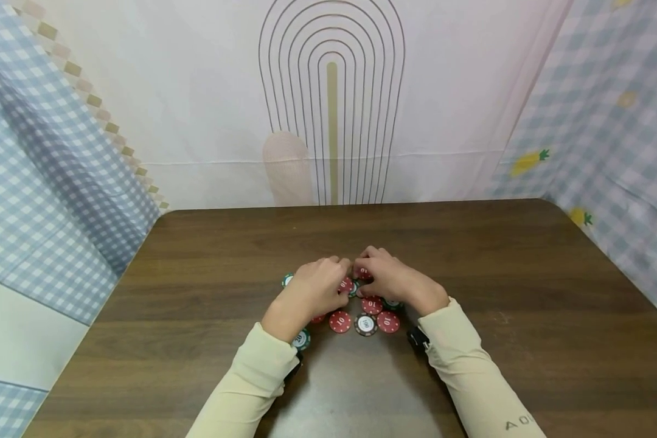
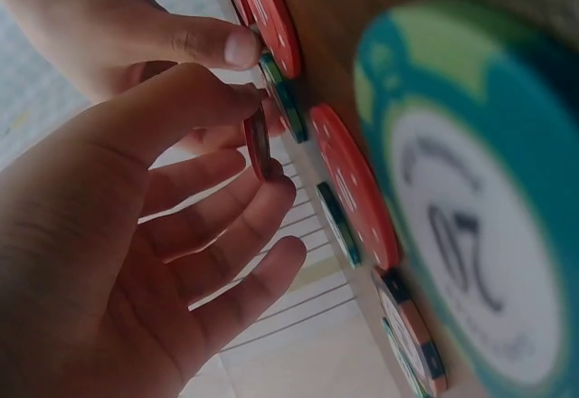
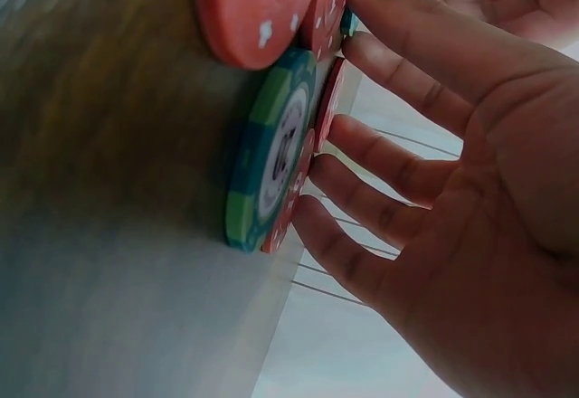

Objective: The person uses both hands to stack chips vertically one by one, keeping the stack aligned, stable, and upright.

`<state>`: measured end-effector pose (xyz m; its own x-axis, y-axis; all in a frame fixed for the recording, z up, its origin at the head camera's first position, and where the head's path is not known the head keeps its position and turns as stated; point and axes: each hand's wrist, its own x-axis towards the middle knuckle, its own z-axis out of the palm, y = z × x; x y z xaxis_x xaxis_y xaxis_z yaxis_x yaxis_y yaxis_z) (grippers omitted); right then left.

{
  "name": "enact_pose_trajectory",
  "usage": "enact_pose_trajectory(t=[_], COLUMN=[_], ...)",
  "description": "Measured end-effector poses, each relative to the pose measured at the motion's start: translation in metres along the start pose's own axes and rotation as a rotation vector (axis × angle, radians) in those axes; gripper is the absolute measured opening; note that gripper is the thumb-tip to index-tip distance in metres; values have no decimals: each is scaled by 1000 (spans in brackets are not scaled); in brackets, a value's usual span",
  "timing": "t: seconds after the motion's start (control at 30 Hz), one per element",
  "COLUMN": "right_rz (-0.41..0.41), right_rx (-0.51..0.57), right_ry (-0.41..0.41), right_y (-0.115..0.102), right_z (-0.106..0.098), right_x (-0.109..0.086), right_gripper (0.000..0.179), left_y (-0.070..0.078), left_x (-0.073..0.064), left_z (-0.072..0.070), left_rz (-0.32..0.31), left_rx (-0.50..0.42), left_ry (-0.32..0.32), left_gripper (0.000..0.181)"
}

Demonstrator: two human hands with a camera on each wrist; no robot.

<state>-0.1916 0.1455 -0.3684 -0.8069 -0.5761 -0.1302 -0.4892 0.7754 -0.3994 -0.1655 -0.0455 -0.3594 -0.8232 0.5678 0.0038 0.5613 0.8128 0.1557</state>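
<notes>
In the head view, my left hand and right hand work close together over a spread of poker chips. Between its thumb and fingers the left hand pinches a red chip, tilted on edge above the table. The right hand has its fingers extended and spread at the chips, fingertips at or just beside a red chip; nothing plainly sits in its grasp. Near its thumb lie a red 10 chip and part of a green one. A large green 20 chip stands nearest the left wrist camera.
Along the near side of the spread lie red chips, a black-and-white chip and a green chip. Another green chip is left of the left hand. The brown wooden table meets a patterned cloth behind.
</notes>
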Motion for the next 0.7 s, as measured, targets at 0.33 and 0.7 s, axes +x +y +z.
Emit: enact_pose_trajectory(t=[0.33, 0.7], right_rz=[-5, 3], right_rx=[2, -7], right_ry=[8, 4], right_y=[0, -4], right_z=[2, -1], right_x=[-1, 0], right_gripper=[17, 17], left_y=[4, 0], left_x=[0, 0], left_z=[6, 8], left_rz=[-1, 27], left_rx=[-42, -96], left_ry=[13, 33], left_gripper=[36, 29])
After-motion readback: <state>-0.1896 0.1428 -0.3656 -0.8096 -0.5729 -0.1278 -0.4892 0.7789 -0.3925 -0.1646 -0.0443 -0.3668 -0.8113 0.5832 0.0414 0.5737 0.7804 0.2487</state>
